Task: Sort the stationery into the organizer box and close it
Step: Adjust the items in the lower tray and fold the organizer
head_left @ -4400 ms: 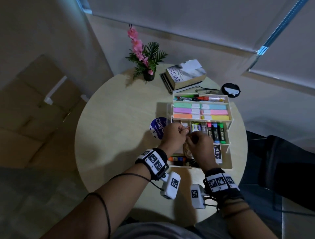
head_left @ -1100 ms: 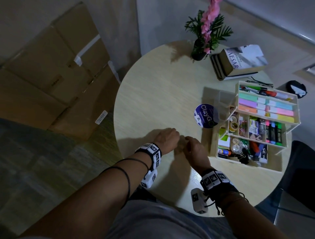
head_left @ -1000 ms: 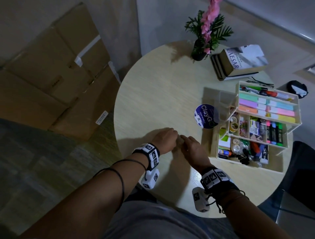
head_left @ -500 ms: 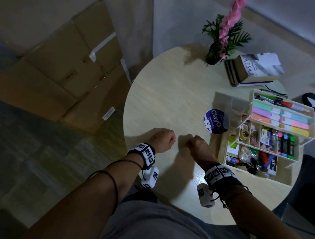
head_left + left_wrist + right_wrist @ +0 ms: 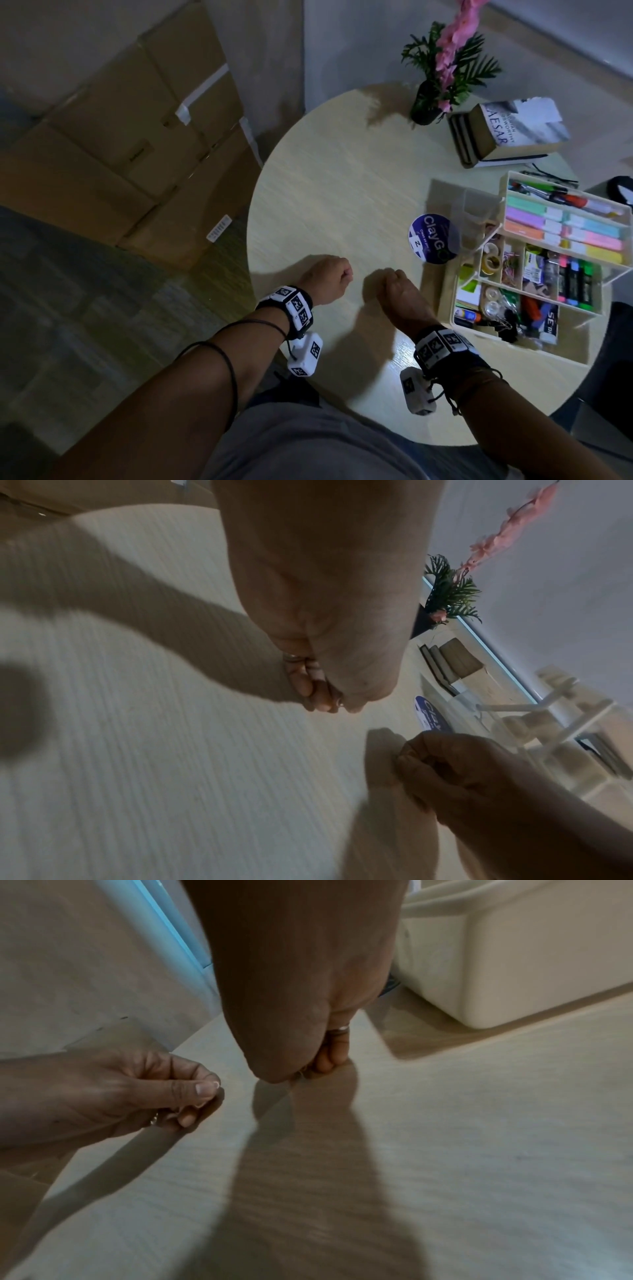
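The round pale wood-grain table (image 5: pixel 329 205) has a broad bare stretch across its left and middle. Both hands hover just above the near part of this stretch, close to the table's near-left edge, beyond which stacked brown cardboard boxes (image 5: pixel 137 137) stand on the floor.

The left hand (image 5: pixel 329 279) is curled, thumb pressed against bent fingers; whether anything small sits in that pinch cannot be told. The right hand (image 5: pixel 402 291) is curled likewise, fingertips bunched low near the table, and what it pinches, if anything, is too small to make out. The two hands are near each other but apart.

The cream plastic tiered organizer box (image 5: pixel 513 346) stands open at the table's right side, close to the right edge. Its raised upper tray holds pastel sticky-note pads and pens; the lower levels hold markers, tape rolls, clips and a glue stick. A round dark-blue lid printed "ClayGo" (image 5: pixel 433 238) lies touching its left side. Farther back stand a potted pink flower (image 5: pixel 442 78) and stacked books (image 5: pixel 507 133).
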A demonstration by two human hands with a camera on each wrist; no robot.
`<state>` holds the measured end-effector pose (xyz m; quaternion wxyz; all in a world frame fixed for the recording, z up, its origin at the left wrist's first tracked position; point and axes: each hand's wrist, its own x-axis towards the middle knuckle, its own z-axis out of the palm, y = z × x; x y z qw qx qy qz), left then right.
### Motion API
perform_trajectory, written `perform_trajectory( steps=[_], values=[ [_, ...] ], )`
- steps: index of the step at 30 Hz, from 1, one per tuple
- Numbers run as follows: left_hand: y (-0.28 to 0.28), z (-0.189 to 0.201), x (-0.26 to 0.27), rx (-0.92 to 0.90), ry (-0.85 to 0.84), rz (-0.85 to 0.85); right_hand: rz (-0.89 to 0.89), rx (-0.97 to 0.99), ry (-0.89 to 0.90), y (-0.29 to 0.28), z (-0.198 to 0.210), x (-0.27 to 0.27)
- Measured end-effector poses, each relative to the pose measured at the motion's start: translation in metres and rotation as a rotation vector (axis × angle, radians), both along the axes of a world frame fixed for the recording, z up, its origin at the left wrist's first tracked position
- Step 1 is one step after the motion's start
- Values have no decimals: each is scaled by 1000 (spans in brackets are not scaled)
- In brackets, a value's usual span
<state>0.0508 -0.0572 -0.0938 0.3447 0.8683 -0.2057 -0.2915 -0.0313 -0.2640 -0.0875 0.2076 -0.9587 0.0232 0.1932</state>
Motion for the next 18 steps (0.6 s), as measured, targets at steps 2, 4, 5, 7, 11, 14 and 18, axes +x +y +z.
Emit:
perform_trajectory(
  steps=[2, 4, 5, 7, 11, 14, 18],
  values=[
    [-3, 0, 1, 2, 43, 24, -64, 36, -27, 0, 4, -5],
    [-8, 1, 1, -7, 100, 65, -135, 83, -98, 0, 11, -11],
    [-12, 3, 0, -24, 122, 88, -177, 104, -131, 0, 17, -15],
    [-27, 11, -1, -68, 148, 132, -241, 170, -174, -6, 33, -22],
    [-86, 41, -1, -205, 132, 186, -381, 229, -258, -44, 75, -36],
    [-143, 65, -5, -329, 111, 159, -543, 175, -308, -92, 95, -44],
    [-212, 95, -21, -403, 124, 91, -692, 133, -362, -151, 100, -51]
  ],
)
